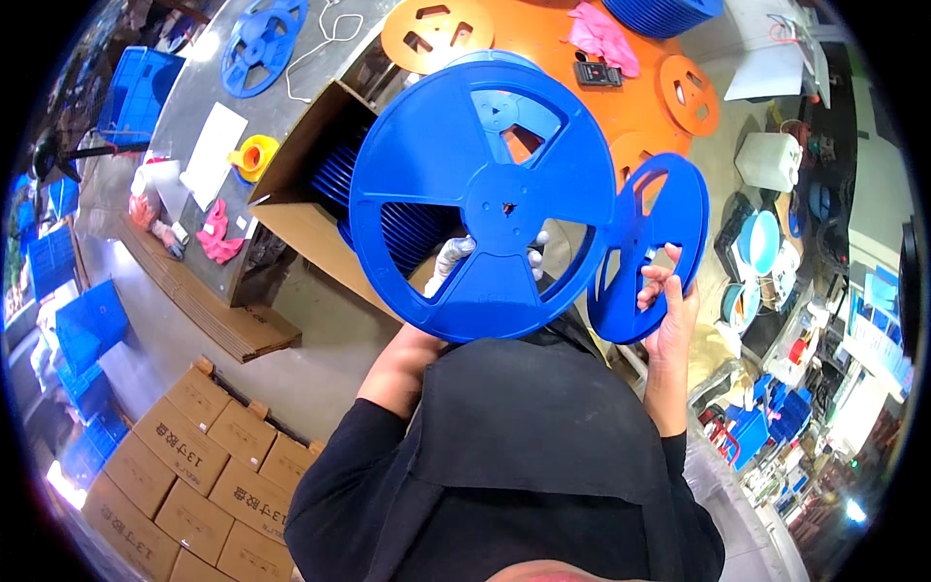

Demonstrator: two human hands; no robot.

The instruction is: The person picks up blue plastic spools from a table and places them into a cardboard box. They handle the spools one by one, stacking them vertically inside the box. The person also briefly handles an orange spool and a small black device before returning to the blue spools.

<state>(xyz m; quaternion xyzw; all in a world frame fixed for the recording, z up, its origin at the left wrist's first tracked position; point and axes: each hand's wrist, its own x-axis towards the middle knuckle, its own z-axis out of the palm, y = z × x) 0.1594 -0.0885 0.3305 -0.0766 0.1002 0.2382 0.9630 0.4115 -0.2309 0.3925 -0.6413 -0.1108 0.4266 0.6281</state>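
Note:
A large blue plastic reel [407,155] is held up in front of me, its flat face with wide cut-outs toward me. My left hand [452,264], in a whitish glove or finger covers, grips it from behind near the hub; fingers show through two openings, and the rest is hidden. To its right, a second blue reel [687,209] stands tilted, nearly edge-on. My right hand [669,306] is closed on it, the fingers reaching into an opening. The two reels overlap or nearly touch at their edges.
An open cardboard box [320,228] with several blue reels stands behind the large reel. Orange reels [689,94], a pink cloth [603,39] and a black device [597,74] lie on the orange table. Stacked cartons [208,485] sit at lower left; a white jug [769,161] is at right.

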